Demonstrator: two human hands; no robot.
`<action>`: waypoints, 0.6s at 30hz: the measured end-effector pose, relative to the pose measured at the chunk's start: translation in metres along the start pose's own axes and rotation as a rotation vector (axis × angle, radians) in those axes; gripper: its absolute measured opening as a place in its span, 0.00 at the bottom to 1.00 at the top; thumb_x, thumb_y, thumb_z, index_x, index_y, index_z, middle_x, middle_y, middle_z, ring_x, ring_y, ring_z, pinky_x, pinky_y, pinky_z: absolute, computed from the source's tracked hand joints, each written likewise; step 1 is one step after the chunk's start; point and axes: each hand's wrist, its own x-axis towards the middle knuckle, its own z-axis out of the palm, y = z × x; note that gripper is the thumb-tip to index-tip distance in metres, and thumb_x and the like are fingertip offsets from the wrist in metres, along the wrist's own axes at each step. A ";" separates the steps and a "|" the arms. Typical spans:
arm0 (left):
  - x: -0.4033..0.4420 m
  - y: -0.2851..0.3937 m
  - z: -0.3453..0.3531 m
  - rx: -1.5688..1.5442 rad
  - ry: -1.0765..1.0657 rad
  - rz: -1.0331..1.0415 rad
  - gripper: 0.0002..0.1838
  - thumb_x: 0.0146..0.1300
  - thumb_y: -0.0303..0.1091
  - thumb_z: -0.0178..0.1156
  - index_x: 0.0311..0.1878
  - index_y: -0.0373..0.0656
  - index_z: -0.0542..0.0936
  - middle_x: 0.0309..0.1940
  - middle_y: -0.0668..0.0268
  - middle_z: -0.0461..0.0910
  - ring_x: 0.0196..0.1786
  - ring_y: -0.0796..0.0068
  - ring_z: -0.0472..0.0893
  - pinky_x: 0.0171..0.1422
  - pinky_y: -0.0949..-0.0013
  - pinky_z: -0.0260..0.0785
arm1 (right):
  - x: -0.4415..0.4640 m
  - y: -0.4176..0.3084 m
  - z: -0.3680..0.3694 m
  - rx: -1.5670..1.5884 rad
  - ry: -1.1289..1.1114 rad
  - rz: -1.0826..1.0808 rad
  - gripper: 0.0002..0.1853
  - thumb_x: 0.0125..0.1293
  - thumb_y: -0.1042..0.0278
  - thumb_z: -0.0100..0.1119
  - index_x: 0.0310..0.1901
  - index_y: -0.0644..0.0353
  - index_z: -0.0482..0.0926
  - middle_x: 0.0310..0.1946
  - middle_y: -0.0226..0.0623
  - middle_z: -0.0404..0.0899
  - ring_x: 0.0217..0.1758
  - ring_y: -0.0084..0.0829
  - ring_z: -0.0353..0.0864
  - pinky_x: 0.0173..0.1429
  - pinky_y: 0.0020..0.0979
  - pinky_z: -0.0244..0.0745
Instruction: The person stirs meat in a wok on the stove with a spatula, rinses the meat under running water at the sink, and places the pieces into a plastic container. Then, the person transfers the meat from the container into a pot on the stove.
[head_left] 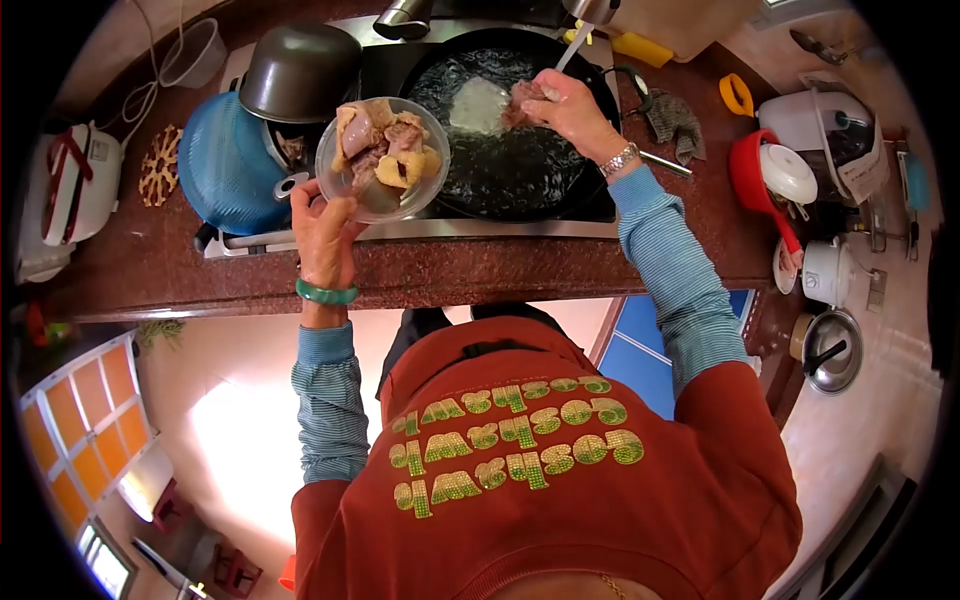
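Observation:
My left hand grips the rim of a clear plastic bowl from its near left side. Chunks of raw meat with yellowish skin fill the bowl, which is held at the left edge of a large black wok. Dark, shiny liquid lies in the wok, with a pale frothy patch near its middle. Just above that liquid, my right hand is closed on a reddish piece of meat. Whether this piece touches the liquid I cannot tell.
Left of the wok stand a dark pot and a blue ribbed colander. A long utensil handle rises at the wok's far side. On the right are a grey cloth, a red pan and a white rice cooker.

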 end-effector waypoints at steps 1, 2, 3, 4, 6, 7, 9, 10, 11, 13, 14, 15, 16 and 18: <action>0.001 -0.001 0.001 0.002 -0.002 -0.001 0.18 0.53 0.24 0.55 0.47 0.44 0.63 0.41 0.64 0.72 0.40 0.74 0.75 0.46 0.61 0.75 | -0.001 0.001 0.000 0.305 0.067 0.103 0.08 0.58 0.71 0.59 0.36 0.61 0.71 0.28 0.27 0.71 0.29 0.16 0.68 0.31 0.22 0.65; 0.002 -0.001 0.002 0.000 -0.004 0.001 0.18 0.53 0.24 0.55 0.47 0.44 0.63 0.41 0.64 0.72 0.40 0.74 0.75 0.46 0.61 0.75 | -0.002 0.002 0.002 0.611 0.133 0.206 0.08 0.58 0.71 0.59 0.36 0.62 0.72 0.28 0.27 0.71 0.29 0.16 0.68 0.31 0.22 0.65; 0.003 -0.001 0.003 0.003 -0.021 -0.014 0.20 0.52 0.24 0.56 0.48 0.44 0.63 0.43 0.61 0.73 0.42 0.71 0.76 0.45 0.62 0.75 | -0.002 0.003 0.002 0.638 0.174 0.187 0.09 0.58 0.71 0.59 0.38 0.62 0.72 0.29 0.27 0.72 0.29 0.17 0.68 0.29 0.21 0.65; 0.004 -0.001 0.005 0.007 -0.037 -0.028 0.21 0.51 0.23 0.57 0.48 0.43 0.62 0.45 0.59 0.74 0.44 0.69 0.76 0.45 0.63 0.75 | -0.004 0.005 -0.001 0.638 0.175 0.185 0.09 0.58 0.71 0.59 0.38 0.62 0.72 0.29 0.27 0.72 0.29 0.17 0.68 0.29 0.21 0.65; 0.004 0.002 0.014 0.015 -0.054 -0.028 0.19 0.52 0.24 0.56 0.47 0.44 0.63 0.41 0.64 0.73 0.40 0.74 0.75 0.44 0.64 0.74 | -0.005 -0.007 -0.006 0.485 0.136 0.165 0.08 0.58 0.72 0.59 0.37 0.62 0.72 0.29 0.27 0.72 0.29 0.17 0.70 0.29 0.20 0.66; 0.005 0.001 0.015 0.022 -0.060 -0.026 0.20 0.52 0.24 0.56 0.48 0.44 0.63 0.41 0.64 0.73 0.40 0.74 0.75 0.43 0.64 0.74 | -0.007 -0.014 -0.008 0.563 0.122 0.193 0.08 0.58 0.73 0.59 0.37 0.62 0.72 0.29 0.27 0.72 0.28 0.17 0.71 0.30 0.20 0.67; 0.008 -0.003 0.016 0.036 -0.077 -0.026 0.20 0.52 0.25 0.57 0.48 0.43 0.63 0.42 0.61 0.74 0.40 0.72 0.76 0.42 0.64 0.75 | -0.006 -0.009 -0.006 0.562 0.065 0.125 0.06 0.57 0.73 0.58 0.34 0.61 0.73 0.27 0.29 0.73 0.28 0.19 0.72 0.31 0.21 0.68; 0.009 -0.005 0.017 0.036 -0.079 -0.021 0.20 0.52 0.25 0.57 0.48 0.43 0.63 0.42 0.61 0.74 0.40 0.72 0.76 0.42 0.64 0.75 | -0.007 -0.007 -0.006 0.316 0.049 0.059 0.06 0.57 0.72 0.59 0.34 0.62 0.72 0.27 0.29 0.73 0.29 0.20 0.72 0.33 0.22 0.68; 0.009 -0.006 0.018 0.023 -0.070 -0.031 0.20 0.51 0.24 0.57 0.47 0.42 0.63 0.40 0.61 0.74 0.39 0.72 0.77 0.40 0.66 0.76 | -0.007 -0.006 -0.002 -0.061 0.118 -0.107 0.07 0.56 0.72 0.59 0.34 0.62 0.72 0.27 0.29 0.73 0.29 0.20 0.72 0.34 0.24 0.69; 0.011 -0.008 0.019 -0.008 -0.038 -0.045 0.20 0.49 0.24 0.56 0.46 0.40 0.63 0.37 0.61 0.74 0.36 0.73 0.77 0.35 0.69 0.77 | -0.005 -0.005 0.003 -0.214 0.229 -0.257 0.08 0.55 0.71 0.60 0.33 0.63 0.71 0.26 0.29 0.74 0.31 0.22 0.72 0.36 0.27 0.70; 0.012 -0.007 0.020 -0.011 -0.029 -0.035 0.20 0.49 0.24 0.56 0.46 0.40 0.63 0.37 0.61 0.74 0.36 0.73 0.77 0.35 0.69 0.77 | -0.002 -0.017 0.001 -0.082 0.237 -0.260 0.07 0.56 0.72 0.60 0.33 0.63 0.71 0.27 0.29 0.75 0.32 0.21 0.73 0.37 0.26 0.71; 0.010 -0.007 0.018 0.007 -0.017 -0.043 0.19 0.49 0.24 0.56 0.46 0.40 0.63 0.37 0.61 0.74 0.35 0.73 0.77 0.35 0.69 0.77 | 0.001 -0.037 0.004 0.031 0.214 -0.255 0.06 0.57 0.72 0.59 0.33 0.63 0.72 0.28 0.29 0.75 0.33 0.20 0.74 0.39 0.25 0.72; 0.009 -0.007 0.017 0.027 -0.006 -0.053 0.19 0.49 0.24 0.56 0.45 0.40 0.63 0.36 0.61 0.74 0.35 0.73 0.77 0.34 0.69 0.77 | 0.004 -0.061 0.006 0.067 0.224 -0.234 0.05 0.59 0.73 0.58 0.35 0.63 0.73 0.29 0.28 0.76 0.35 0.19 0.76 0.42 0.23 0.73; 0.011 -0.010 0.019 0.035 0.006 -0.043 0.20 0.48 0.24 0.56 0.45 0.40 0.63 0.35 0.61 0.74 0.33 0.74 0.77 0.33 0.69 0.77 | 0.013 -0.100 0.016 0.155 0.277 -0.283 0.07 0.59 0.73 0.59 0.38 0.63 0.75 0.32 0.30 0.77 0.36 0.21 0.77 0.41 0.22 0.75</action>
